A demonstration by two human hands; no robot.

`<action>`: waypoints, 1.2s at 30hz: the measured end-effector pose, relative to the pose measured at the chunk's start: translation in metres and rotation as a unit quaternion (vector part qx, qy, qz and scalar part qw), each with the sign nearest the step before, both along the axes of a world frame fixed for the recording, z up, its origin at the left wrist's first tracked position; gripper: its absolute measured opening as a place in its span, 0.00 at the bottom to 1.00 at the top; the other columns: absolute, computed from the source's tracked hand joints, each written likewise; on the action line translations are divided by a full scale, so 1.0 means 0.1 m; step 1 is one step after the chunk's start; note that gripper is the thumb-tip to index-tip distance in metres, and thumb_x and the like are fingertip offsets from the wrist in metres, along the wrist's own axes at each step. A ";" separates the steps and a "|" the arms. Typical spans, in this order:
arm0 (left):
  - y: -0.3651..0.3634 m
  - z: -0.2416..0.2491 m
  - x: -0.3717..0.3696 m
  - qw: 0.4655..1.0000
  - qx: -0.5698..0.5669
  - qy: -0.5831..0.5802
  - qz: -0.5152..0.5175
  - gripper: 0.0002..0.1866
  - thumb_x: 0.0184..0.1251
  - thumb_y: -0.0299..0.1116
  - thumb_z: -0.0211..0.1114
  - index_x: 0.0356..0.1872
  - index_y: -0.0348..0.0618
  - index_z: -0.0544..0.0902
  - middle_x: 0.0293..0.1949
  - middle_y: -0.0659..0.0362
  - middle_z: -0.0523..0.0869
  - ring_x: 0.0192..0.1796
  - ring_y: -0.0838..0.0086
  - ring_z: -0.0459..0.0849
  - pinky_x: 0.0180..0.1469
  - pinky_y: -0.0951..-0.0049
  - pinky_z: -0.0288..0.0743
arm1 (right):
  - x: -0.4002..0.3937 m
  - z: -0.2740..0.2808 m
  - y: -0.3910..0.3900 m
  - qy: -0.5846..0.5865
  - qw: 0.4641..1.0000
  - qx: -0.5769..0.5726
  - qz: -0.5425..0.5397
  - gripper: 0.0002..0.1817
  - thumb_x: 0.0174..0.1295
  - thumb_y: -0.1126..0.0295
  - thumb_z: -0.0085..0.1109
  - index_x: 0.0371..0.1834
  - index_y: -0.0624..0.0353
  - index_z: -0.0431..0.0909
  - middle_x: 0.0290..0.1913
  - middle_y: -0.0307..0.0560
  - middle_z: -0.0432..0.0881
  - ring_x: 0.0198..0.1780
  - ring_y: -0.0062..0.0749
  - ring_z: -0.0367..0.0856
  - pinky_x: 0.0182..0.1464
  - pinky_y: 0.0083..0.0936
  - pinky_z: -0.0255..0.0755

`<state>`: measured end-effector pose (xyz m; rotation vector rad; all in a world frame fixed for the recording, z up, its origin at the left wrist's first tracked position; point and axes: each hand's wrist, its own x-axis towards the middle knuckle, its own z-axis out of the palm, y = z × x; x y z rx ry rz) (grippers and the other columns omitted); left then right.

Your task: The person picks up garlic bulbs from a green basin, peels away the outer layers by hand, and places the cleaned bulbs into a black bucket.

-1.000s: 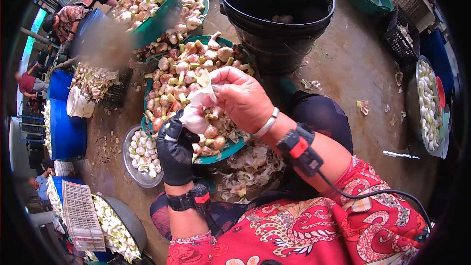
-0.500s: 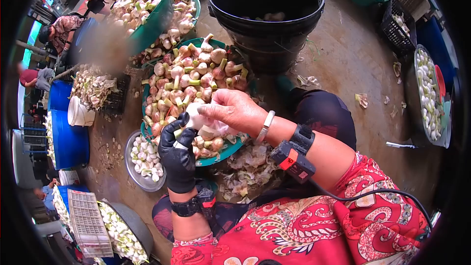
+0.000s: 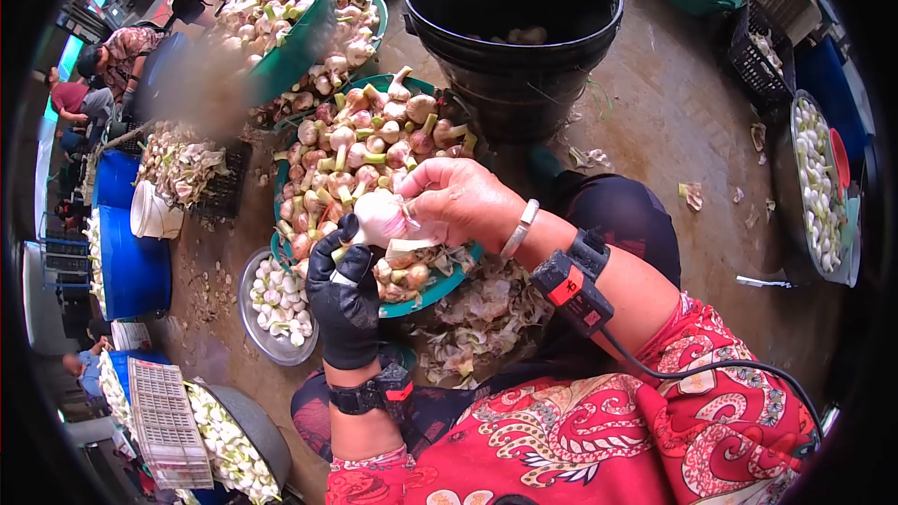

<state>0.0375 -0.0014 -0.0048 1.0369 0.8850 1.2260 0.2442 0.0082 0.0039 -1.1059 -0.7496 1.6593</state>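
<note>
Right at the grip, what's being held?

A garlic bulb (image 3: 379, 217), round and smooth, white flushed with pink; it sits between the left hand (image 3: 344, 299) and the right hand (image 3: 468, 203), just above the near part of a green basin (image 3: 440, 295)

Any writing about?

Behind the grip, each forearm carries a black box on a strap: the right box (image 3: 591, 310) and the left box (image 3: 396, 375). Both bear red labels; the right one shows a small dark character, too tiny for me to read surely

How do the hands stand?

The left, in a snug black glove, reaches up from below, thumb and fingers curled and pinching the bulb near its stem. A pale strip crosses the gloved fingers; I can't tell what it is. The right, bare, comes in from the other side, wrist bent, thumb and forefinger pinching thin papery skin (image 3: 428, 232) at the bulb's side. A silvery bangle (image 3: 520, 229) circles that wrist

And around them?

Beyond the grip, rough unpeeled bulbs (image 3: 355, 154) with cut green stalks fill the basin, and past those stands a glossy black bucket (image 3: 510, 98). Left of the glove, a round metal bowl (image 3: 268, 344) holds clean white bulbs; nearer the body than the grip lie crumpled, flaky husks (image 3: 486, 313)
</note>
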 end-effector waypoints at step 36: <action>0.37 -1.20 -0.41 0.907 -0.204 0.342 -0.135 0.26 0.63 0.31 0.65 0.61 0.32 0.73 0.44 0.55 0.84 0.38 0.77 0.80 0.40 0.77 0.76 | -0.32 -0.47 -0.57 -0.475 0.601 0.229 0.601 0.10 0.48 0.72 0.59 0.32 0.60 0.87 0.36 0.54 0.86 0.41 0.49 0.84 0.43 0.38 0.77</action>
